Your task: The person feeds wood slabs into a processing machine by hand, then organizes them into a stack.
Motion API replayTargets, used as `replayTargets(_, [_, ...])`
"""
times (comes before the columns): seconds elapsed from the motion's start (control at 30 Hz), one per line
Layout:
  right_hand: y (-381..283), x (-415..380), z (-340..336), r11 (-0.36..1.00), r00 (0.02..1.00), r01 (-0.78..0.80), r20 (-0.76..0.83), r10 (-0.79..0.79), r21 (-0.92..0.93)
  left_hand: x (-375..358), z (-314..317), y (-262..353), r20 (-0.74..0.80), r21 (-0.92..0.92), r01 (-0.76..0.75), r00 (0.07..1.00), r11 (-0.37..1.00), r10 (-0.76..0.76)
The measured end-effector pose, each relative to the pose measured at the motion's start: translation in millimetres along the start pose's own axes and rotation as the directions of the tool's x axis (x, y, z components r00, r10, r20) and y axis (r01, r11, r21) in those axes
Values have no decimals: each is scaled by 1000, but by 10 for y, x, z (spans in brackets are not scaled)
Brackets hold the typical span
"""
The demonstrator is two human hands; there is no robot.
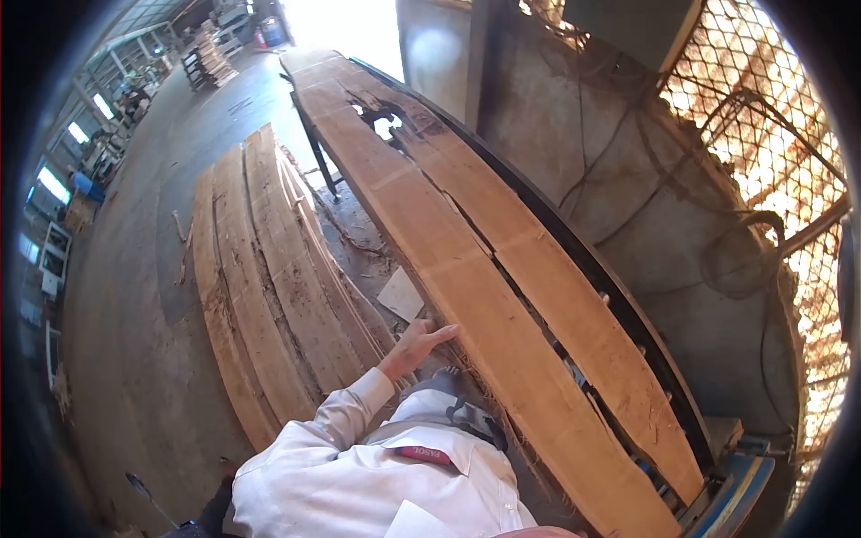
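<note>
A long wooden slab (489,309) with rough edges, a lengthwise split and a ragged hole near its far end lies on a dark metal roller stand (668,359). My left hand (414,348) is at the slab's left edge, thumb laid over the top and the other fingers partly hidden at the side. My right hand does not show; only a blurred pinkish shape is at the bottom edge of the view. Left of the slab, several rough planks (269,260) lie side by side, low down.
A pale flat piece (401,294) lies between slab and planks. On the right stand a stained wall (619,179) and wire mesh (762,54). Concrete floor (134,296) stretches left, with stacked timber (208,58) far back. A blue-edged part (740,489) is at the slab's near end.
</note>
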State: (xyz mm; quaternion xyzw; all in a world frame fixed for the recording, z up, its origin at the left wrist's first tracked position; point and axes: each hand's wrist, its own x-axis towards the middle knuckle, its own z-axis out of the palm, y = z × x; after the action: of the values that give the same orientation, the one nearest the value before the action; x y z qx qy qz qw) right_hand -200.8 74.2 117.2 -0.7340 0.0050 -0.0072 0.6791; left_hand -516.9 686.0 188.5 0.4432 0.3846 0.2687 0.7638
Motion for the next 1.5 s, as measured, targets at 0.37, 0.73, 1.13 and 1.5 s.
replayTargets(0.37, [-286, 1262, -1397, 866, 974, -223, -60, 220, -448, -5, 70, 804, 4, 621, -272, 939, 735, 344])
replayTargets(0.73, [-2049, 443, 786, 942, 894, -244, -323, 311, 233, 777, 271, 453, -65, 811, -584, -25, 38, 998])
replayTargets(1.13, [-2178, 381, 831, 874, 897, -421, -33, 441, 244, 1024, 86, 1087, 102, 579, -814, 15, -47, 995])
replayTargets(1.5, [-2604, 599, 738, 973, 987, -157, 39, 153, 168, 1193, 501, 2094, 325, 560, -823, 113, -95, 939])
